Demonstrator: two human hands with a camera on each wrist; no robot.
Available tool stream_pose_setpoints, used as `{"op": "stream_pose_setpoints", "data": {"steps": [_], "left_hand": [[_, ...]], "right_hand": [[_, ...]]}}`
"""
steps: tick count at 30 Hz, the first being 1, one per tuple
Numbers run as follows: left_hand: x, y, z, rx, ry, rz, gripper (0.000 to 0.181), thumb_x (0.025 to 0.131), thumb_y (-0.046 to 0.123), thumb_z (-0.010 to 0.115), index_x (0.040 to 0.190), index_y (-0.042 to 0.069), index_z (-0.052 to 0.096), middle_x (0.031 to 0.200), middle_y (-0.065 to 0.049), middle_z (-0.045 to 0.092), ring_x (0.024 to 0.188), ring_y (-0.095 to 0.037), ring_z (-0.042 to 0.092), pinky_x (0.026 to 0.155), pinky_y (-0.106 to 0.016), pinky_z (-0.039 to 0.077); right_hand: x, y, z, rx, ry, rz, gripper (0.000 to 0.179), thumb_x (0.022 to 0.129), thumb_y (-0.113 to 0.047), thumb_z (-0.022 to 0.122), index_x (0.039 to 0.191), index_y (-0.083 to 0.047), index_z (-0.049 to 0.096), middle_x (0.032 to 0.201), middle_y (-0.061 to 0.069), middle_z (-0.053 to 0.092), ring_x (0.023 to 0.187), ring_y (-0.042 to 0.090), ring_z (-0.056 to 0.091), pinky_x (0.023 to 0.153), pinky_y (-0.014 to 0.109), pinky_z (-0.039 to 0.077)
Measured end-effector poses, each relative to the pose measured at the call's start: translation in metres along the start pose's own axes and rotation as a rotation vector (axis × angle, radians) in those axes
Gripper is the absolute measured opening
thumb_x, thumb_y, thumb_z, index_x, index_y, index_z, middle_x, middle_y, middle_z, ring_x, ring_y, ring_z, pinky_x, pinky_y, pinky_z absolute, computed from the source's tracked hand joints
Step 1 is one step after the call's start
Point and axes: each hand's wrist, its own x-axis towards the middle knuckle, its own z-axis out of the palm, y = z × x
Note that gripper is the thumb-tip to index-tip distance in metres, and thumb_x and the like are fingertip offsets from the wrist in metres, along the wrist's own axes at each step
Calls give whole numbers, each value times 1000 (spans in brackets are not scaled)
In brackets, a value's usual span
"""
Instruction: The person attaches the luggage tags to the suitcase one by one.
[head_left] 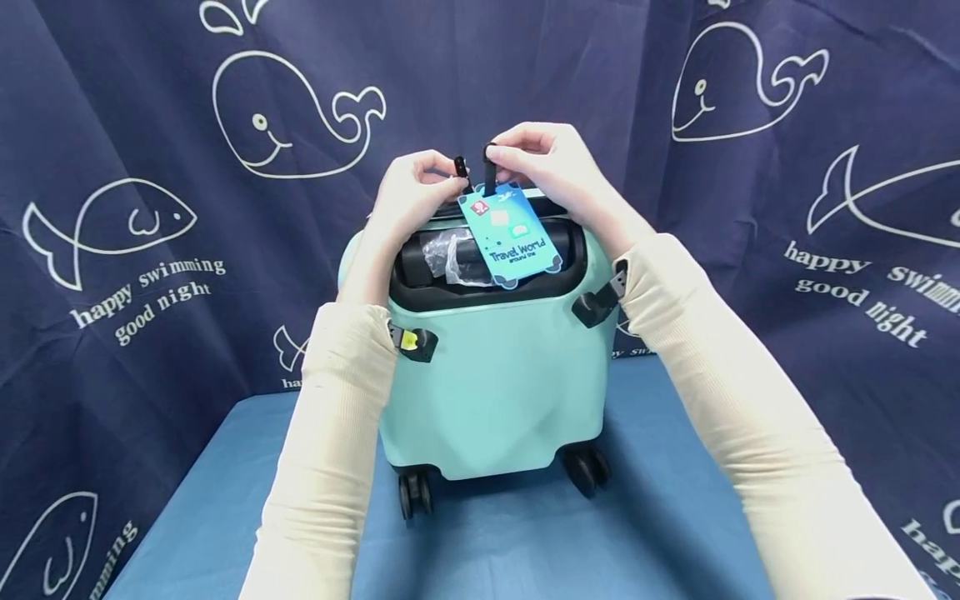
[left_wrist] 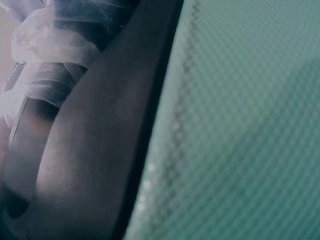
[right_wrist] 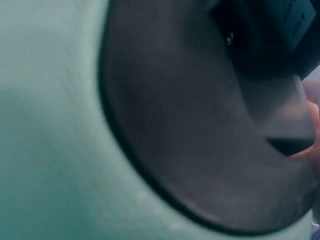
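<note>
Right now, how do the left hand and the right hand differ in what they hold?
The left hand pinches the short free end of the black strap; the right hand pinches the end threaded to the luggage tag. The left sits slightly lower than the right. Both hover above the mint suitcase.

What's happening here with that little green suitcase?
A person is working at the top of a mint-green wheeled suitcase standing on a blue table. Each hand pinches one end of a black strap that carries a blue "Travel World" luggage tag: the left hand one end, the right hand the other. The ends are apart, and the tag lies over the handle recess.
</note>
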Motion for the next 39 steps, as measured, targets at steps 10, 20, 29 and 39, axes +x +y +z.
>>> {"op": "stream_pose_setpoints", "data": {"steps": [10, 20, 29, 39], "left_hand": [[-4, -4, 0, 141, 17, -54, 20, 84, 25, 68, 95, 9, 66, 90, -5, 72, 74, -4, 59, 67, -17, 41], [-2, 7, -6, 217, 3, -9, 9, 83, 25, 68, 79, 22, 61, 93, 1, 71, 83, -2, 62, 75, -19, 38], [-2, 3, -3, 188, -5, -3, 10, 83, 24, 69, 91, 18, 70, 82, 5, 71, 76, 0, 60, 71, -17, 38], [-2, 4, 0, 129, -20, 25, 11, 83, 19, 69, 93, 15, 71, 71, 9, 68, 69, -1, 58, 67, -18, 38]], "right_hand": [[5, 13, 6, 73, 24, -71, 13, 82, -13, 72, 94, -9, 71, 77, -3, 68, 65, 14, 60, 66, 24, 50], [6, 7, 5, 91, 40, -40, 16, 83, -14, 70, 98, -7, 72, 76, -3, 68, 64, 12, 60, 66, 22, 49], [5, 9, 4, 35, 26, 11, 26, 83, -17, 72, 105, -5, 72, 76, -7, 69, 62, 9, 61, 66, 19, 50], [5, 10, 3, 37, 1, 10, 21, 83, -13, 71, 103, -7, 70, 75, -3, 69, 60, 9, 60, 63, 19, 50]]}}
